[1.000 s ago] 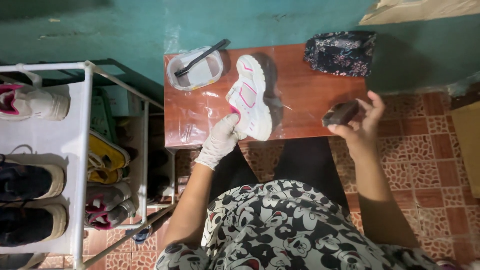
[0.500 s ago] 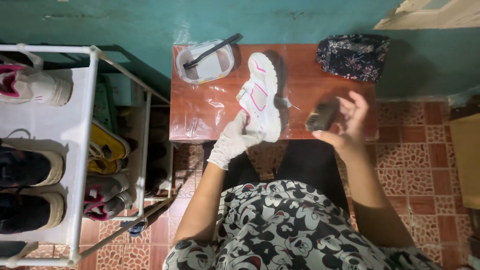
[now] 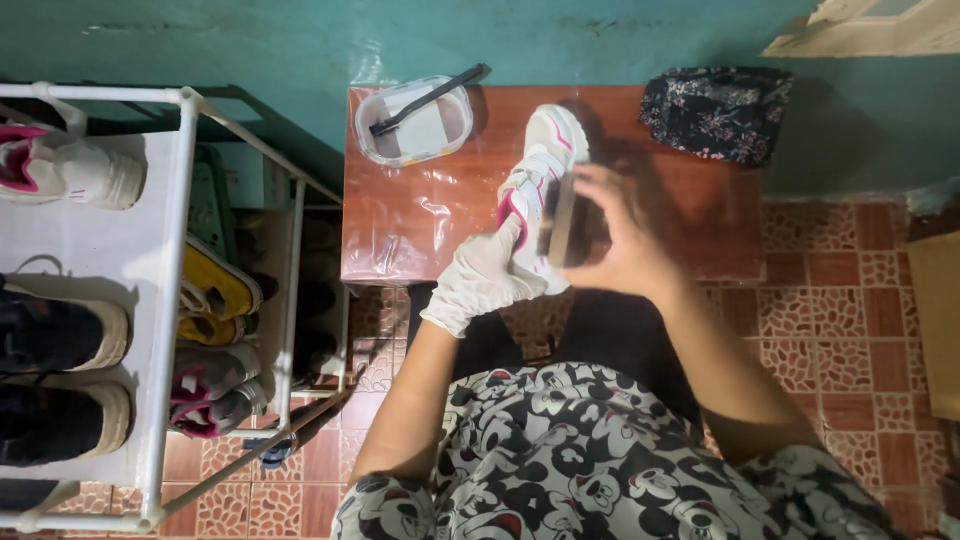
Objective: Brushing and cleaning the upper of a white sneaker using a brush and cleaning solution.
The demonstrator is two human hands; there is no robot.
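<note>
A white sneaker with pink trim (image 3: pixel 545 150) lies on a small brown wooden table (image 3: pixel 420 210) covered in clear plastic. My left hand (image 3: pixel 485 275), in a white glove, grips the sneaker at its near end. My right hand (image 3: pixel 615 235), bare, holds a dark brush (image 3: pixel 560 222) pressed against the side of the sneaker. A clear plastic tub (image 3: pixel 415 122) with a thin dark brush laid across it sits at the table's far left corner.
A dark floral pouch (image 3: pixel 715 110) lies at the table's far right. A white shoe rack (image 3: pixel 170 300) with several pairs of shoes stands to the left. A teal wall is beyond the table. Patterned red tiles (image 3: pixel 830 300) cover the floor.
My right hand has moved left from the table's right side and brought the dark brush onto the sneaker. My left hand keeps its grip on the shoe.
</note>
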